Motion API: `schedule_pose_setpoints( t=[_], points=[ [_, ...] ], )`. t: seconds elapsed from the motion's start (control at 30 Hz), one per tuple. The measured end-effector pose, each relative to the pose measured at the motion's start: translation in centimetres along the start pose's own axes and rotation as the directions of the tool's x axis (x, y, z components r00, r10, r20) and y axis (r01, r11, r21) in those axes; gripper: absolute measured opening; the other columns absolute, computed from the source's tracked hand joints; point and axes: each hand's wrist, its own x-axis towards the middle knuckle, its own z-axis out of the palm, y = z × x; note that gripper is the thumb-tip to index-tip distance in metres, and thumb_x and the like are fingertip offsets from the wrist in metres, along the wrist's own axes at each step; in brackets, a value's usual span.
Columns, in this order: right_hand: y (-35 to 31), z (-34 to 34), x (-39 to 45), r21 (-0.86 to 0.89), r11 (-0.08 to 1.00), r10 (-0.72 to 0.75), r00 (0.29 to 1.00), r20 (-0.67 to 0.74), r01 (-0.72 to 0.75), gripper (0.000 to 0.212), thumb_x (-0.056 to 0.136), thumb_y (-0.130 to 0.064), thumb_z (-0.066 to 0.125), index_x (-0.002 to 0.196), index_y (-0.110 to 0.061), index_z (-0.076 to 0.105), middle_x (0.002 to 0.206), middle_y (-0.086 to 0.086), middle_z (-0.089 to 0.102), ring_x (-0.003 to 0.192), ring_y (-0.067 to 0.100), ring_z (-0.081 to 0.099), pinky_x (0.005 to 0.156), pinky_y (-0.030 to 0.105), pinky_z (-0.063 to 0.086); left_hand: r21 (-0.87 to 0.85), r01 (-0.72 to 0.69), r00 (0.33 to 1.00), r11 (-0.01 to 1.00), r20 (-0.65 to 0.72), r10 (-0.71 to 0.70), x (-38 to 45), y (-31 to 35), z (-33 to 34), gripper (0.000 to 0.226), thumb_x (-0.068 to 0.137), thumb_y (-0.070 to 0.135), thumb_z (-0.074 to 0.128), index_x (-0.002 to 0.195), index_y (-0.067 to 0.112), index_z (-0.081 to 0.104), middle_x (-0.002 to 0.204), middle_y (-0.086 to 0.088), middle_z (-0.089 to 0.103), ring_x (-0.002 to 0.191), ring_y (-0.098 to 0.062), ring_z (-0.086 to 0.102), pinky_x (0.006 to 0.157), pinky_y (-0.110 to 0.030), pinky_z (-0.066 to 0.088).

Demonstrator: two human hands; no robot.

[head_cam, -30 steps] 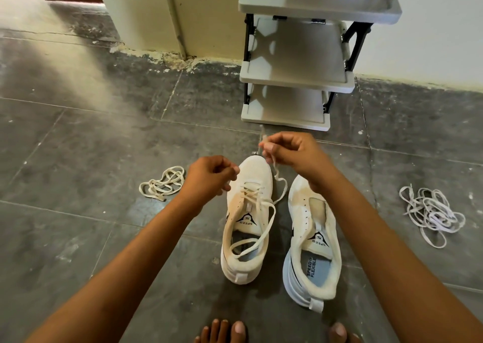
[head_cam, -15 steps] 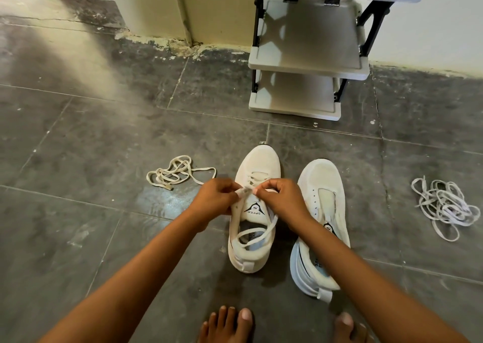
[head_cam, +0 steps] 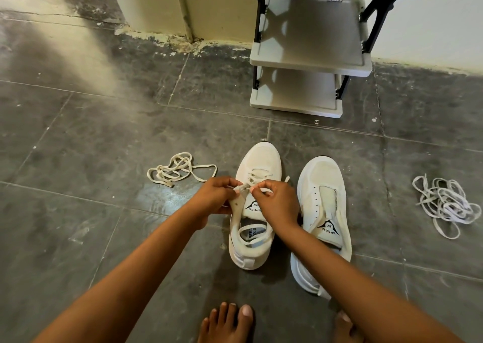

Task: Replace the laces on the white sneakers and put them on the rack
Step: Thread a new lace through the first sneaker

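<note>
Both hands (head_cam: 245, 199) have dropped from above onto the left sneaker (head_cam: 254, 212).

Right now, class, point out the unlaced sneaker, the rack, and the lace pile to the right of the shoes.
Unlaced sneaker (head_cam: 317, 175): head view, on its toe.
Rack (head_cam: 311, 64): head view, on the middle shelf's front edge.
Lace pile (head_cam: 444, 204): head view, on the middle of the tangle.
</note>
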Motion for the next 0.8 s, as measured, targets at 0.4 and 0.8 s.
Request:
schedule_pose_setpoints(
  t=[0.4, 0.8],
  points=[
    [-0.4, 1.2, -1.1, -0.032, 0.999, 0.016, 0.997, -0.082, -0.019, 0.021, 0.090, -0.030, 0.059, 0.097, -0.016, 0.073, 0.101, 0.002, 0.072, 0.094, 0.019, 0.064, 0.071, 0.021, 0.044, -0.049, -0.022, 1.000, 0.999, -0.004, 0.022, -0.4, -0.3, 0.2, 0.020, 0.096, 0.017, 0.050, 0.106, 0.015, 0.068, 0.094, -0.009, 0.069, 0.082, -0.019, 0.064, 0.069, -0.023, 0.057],
    [1.4, -1.5, 1.0, -0.205, 0.969, -0.116, 0.986, 0.118, 0.138, 0.097, 0.075, -0.037, 0.073, 0.147, -0.010, 0.014, 0.152, 0.011, 0.020, 0.142, 0.026, 0.013, 0.115, 0.034, 0.011, 0.087, -0.222, 0.950, 0.971, -0.207, 0.235, 1.2, -0.6, 1.8, 0.013, 0.096, 0.008, 0.047, 0.088, 0.013, 0.056, 0.082, -0.004, 0.055, 0.072, -0.011, 0.049, 0.063, -0.022, 0.041]
  ],
)
